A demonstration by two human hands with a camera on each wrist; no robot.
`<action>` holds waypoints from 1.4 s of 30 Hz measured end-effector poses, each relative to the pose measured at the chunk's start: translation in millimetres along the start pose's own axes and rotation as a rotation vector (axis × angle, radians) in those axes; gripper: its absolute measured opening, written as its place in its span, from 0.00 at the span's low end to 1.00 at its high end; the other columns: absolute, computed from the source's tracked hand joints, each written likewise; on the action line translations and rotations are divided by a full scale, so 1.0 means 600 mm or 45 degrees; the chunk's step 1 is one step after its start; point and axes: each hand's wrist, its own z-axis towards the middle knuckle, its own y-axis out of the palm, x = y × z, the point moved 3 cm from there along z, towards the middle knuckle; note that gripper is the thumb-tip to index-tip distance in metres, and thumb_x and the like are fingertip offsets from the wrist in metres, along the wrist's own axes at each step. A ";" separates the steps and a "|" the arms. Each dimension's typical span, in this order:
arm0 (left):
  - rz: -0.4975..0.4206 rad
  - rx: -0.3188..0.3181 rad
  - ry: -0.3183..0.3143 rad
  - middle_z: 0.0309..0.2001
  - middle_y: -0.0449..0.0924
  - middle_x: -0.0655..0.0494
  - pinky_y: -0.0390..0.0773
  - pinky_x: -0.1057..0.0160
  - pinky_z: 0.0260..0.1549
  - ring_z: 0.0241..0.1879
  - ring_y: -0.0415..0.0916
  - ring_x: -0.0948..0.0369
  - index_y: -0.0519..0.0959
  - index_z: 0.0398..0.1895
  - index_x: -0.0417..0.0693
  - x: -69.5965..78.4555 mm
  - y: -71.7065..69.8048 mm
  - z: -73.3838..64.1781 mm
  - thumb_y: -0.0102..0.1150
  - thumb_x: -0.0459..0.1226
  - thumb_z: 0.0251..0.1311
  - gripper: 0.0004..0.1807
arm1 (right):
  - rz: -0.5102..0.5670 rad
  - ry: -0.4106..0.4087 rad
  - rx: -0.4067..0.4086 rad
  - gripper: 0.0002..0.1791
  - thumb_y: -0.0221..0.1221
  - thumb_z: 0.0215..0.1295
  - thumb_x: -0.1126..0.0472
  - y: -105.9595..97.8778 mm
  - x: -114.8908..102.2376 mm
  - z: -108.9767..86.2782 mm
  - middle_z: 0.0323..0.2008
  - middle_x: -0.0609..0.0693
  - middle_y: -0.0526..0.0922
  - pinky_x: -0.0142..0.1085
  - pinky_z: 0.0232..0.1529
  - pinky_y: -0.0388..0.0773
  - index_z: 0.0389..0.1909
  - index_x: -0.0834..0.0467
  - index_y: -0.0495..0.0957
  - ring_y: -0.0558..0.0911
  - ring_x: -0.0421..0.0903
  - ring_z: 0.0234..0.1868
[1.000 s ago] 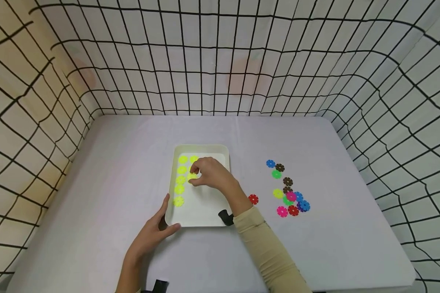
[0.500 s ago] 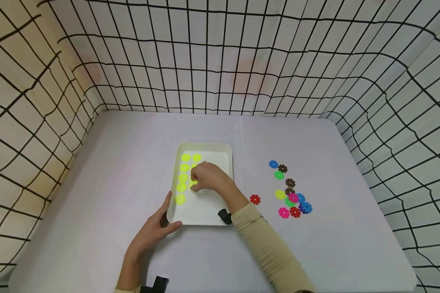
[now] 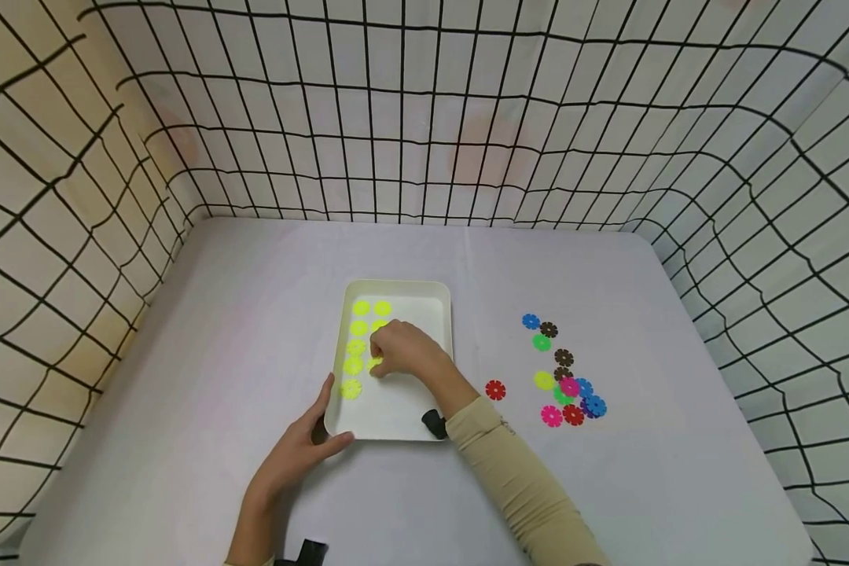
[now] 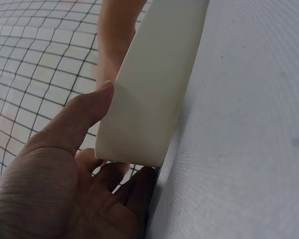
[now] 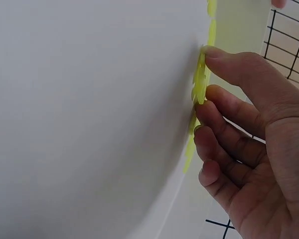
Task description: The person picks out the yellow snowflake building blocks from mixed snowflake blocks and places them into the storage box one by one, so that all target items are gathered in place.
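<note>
A white tray (image 3: pixel 396 417) lies on the table, with bright yellow notched discs (image 3: pixel 356 347) in a column along its left side and a second column beside it. My left hand (image 3: pixel 293 452) holds the tray's near left corner; in the left wrist view its thumb (image 4: pixel 92 107) is against one wall, the fingers around the corner. Over the second column, my right hand (image 3: pixel 406 347) pinches a yellow disc (image 5: pixel 200 82) between thumb and forefinger in the right wrist view, low against the tray floor. In the head view that hand hides part of the column.
Right of the tray, a loose group of blue, brown, green, pink, red discs and a yellow disc (image 3: pixel 544 380) lies on the white table (image 3: pixel 651 472), some overlapping. One red disc (image 3: pixel 495 390) sits nearer the tray. Black wire mesh (image 3: pixel 410 118) stands behind and at both sides.
My right hand has moved slightly nearer along the second column, and its fingers have drawn closer together, low in the tray. My left hand stays at the corner. The head view has shifted slightly.
</note>
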 end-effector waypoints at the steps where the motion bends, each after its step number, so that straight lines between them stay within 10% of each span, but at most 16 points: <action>1: 0.004 0.000 0.002 0.79 0.37 0.57 0.50 0.47 0.70 0.78 0.39 0.54 0.36 0.78 0.67 0.000 0.000 0.000 0.65 0.50 0.59 0.54 | 0.002 -0.002 0.000 0.10 0.72 0.52 0.55 0.000 0.000 0.000 0.30 0.43 0.84 0.28 0.35 0.74 0.32 0.55 0.84 0.76 0.38 0.30; 42: 0.055 0.020 -0.057 0.79 0.37 0.57 0.51 0.47 0.71 0.78 0.40 0.54 0.36 0.78 0.66 0.001 0.006 0.001 0.66 0.52 0.58 0.55 | 0.230 0.120 0.223 0.18 0.70 0.55 0.53 -0.101 0.049 -0.087 0.40 0.54 0.86 0.36 0.45 0.78 0.44 0.59 0.83 0.80 0.45 0.40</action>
